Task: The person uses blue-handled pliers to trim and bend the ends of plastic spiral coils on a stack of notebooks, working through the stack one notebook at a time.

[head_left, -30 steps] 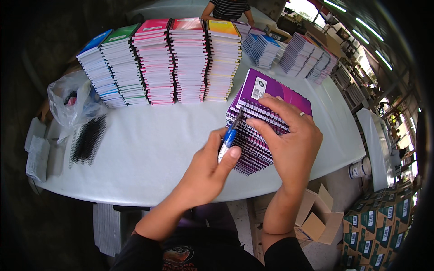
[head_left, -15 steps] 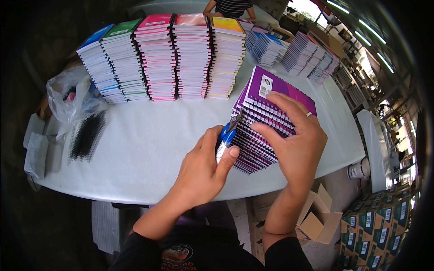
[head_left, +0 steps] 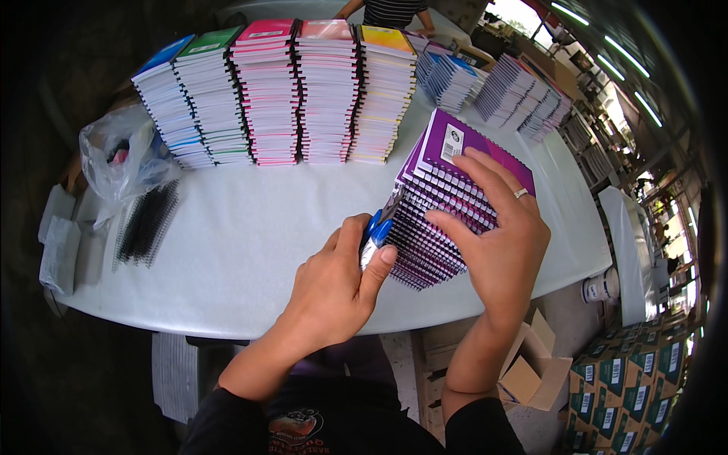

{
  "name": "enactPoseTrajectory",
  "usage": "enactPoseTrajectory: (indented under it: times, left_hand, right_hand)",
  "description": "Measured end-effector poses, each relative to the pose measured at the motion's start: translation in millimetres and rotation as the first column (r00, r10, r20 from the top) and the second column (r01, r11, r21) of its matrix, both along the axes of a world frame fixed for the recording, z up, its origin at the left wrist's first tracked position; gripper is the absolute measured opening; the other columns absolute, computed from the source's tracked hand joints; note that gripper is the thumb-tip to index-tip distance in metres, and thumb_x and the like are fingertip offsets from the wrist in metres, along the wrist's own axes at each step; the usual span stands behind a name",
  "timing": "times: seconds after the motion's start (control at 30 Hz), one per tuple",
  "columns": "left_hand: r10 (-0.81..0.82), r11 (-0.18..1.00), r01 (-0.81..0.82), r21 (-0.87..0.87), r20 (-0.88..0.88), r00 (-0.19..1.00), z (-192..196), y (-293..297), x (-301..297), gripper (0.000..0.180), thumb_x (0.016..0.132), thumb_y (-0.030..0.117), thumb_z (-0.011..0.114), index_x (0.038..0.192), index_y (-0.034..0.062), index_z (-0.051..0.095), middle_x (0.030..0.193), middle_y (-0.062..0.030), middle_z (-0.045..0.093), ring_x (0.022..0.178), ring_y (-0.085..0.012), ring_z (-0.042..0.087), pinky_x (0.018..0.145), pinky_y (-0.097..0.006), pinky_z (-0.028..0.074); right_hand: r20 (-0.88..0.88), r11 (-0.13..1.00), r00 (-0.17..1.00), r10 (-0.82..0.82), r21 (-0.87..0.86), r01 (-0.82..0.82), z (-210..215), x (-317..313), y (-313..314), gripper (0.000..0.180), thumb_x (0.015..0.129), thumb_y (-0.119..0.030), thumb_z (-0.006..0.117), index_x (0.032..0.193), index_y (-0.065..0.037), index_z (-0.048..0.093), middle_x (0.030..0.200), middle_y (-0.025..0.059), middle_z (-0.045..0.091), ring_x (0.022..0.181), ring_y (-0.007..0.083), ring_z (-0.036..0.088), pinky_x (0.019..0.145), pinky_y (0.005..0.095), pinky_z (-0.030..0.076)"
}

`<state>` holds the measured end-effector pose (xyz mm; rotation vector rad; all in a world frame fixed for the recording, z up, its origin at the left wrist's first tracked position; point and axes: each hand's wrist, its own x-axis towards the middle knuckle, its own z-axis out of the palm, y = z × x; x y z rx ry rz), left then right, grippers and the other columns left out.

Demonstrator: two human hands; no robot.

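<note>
A stack of purple spiral-bound notebooks (head_left: 485,144) stands on the table at the right of centre, its black coil spines facing me. My left hand (head_left: 330,277) is closed around blue-handled cutting pliers (head_left: 376,231), whose jaws are at the left end of the coils, just below the top notebooks. Whether the jaws are open or closed on wire is too small to tell. On the stack, my right hand (head_left: 506,227) grips the upper notebooks, fingers over the top cover and thumb against the spines. A ring is on one finger.
Tall notebook stacks (head_left: 265,98) in several colours line the far left side. Nearer lie black binding coils (head_left: 148,227) beside a plastic bag (head_left: 121,159). More notebook stacks (head_left: 516,95) stand far right, and a person (head_left: 394,14) is across the table. An open carton (head_left: 535,364) is below.
The view has shifted slightly. The pliers' jaws sit a little lower along the coil ends than before. My right hand keeps its hold on the purple notebooks.
</note>
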<state>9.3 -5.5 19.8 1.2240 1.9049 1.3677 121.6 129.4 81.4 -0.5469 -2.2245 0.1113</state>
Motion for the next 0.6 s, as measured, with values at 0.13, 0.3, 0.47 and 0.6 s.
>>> enactPoseTrajectory:
  times: [0.13,0.3,0.47,0.6]
  left_hand:
    - [-0.263,0.964,0.213,0.157,0.495,0.828,-11,0,-10,0.059,0.097,0.047,0.035,0.128,-0.0029,0.041,0.099,-0.0199,0.060,0.089,-0.0299,0.063,0.078,-0.040,0.049]
    - [-0.546,0.829,0.326,0.453,0.779,0.306,-27,3,-15,0.071,0.095,0.054,0.029,0.135,-0.0046,0.034,0.105,-0.0237,0.058,0.099,-0.0368,0.061,0.083,-0.046,0.050]
    - [-0.612,0.779,0.314,0.543,0.767,0.193,-29,6,-20,0.066,0.097,0.051,0.027,0.134,-0.0022,0.037,0.103,-0.0201,0.059,0.098,-0.0338,0.062,0.082,-0.043,0.051]
    - [-0.611,0.775,0.299,0.558,0.781,0.128,-26,2,-24,0.062,0.097,0.050,0.027,0.131,-0.0002,0.041,0.098,-0.0164,0.060,0.098,-0.0311,0.062,0.081,-0.041,0.052]
  right_hand:
    - [0.061,0.999,0.998,-0.028,0.025,0.026,1,1,-1,0.054,0.060,-0.012,0.080,0.112,-0.013,0.064,0.116,0.0054,0.063,0.099,0.0222,0.061,0.085,0.0334,0.045]
    - [0.061,0.999,0.998,-0.024,0.041,0.022,0,1,0,0.054,0.060,-0.012,0.080,0.112,-0.013,0.064,0.116,0.0049,0.063,0.100,0.0225,0.061,0.086,0.0338,0.044]
    - [0.039,0.999,0.999,-0.020,0.044,0.018,0,1,2,0.056,0.057,-0.009,0.081,0.110,-0.012,0.066,0.114,0.0072,0.065,0.099,0.0236,0.063,0.085,0.0319,0.046]
    - [0.037,0.999,0.999,-0.004,0.043,0.002,1,1,1,0.054,0.059,-0.011,0.080,0.111,-0.012,0.065,0.113,0.0061,0.065,0.099,0.0227,0.062,0.085,0.0325,0.045]
